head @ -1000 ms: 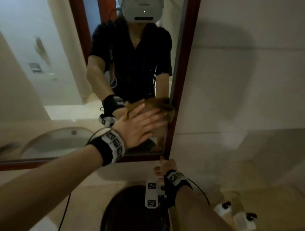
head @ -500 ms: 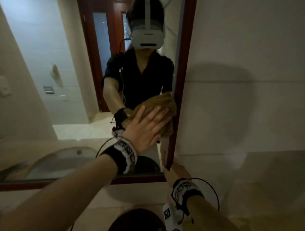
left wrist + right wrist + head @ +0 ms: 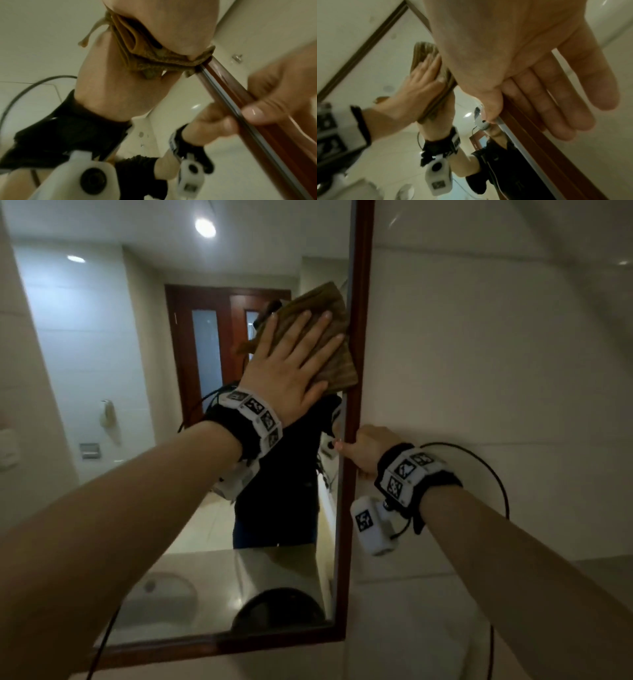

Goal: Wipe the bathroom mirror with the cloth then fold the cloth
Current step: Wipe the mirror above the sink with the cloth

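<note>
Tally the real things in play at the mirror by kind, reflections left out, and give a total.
Hands: 2, the left hand pressing flat, the right hand holding the frame's edge
Cloths: 1, the brown cloth
Mirrors: 1, the mirror in its wooden frame
Wrist cameras: 2, left, right
Total: 6

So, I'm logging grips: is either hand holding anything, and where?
Left hand presses the cloth flat; right hand grips the mirror frame's right edge.

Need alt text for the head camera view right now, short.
The left hand presses a brown cloth flat against the mirror near its right edge. The right hand holds the wooden frame lower down.
</note>
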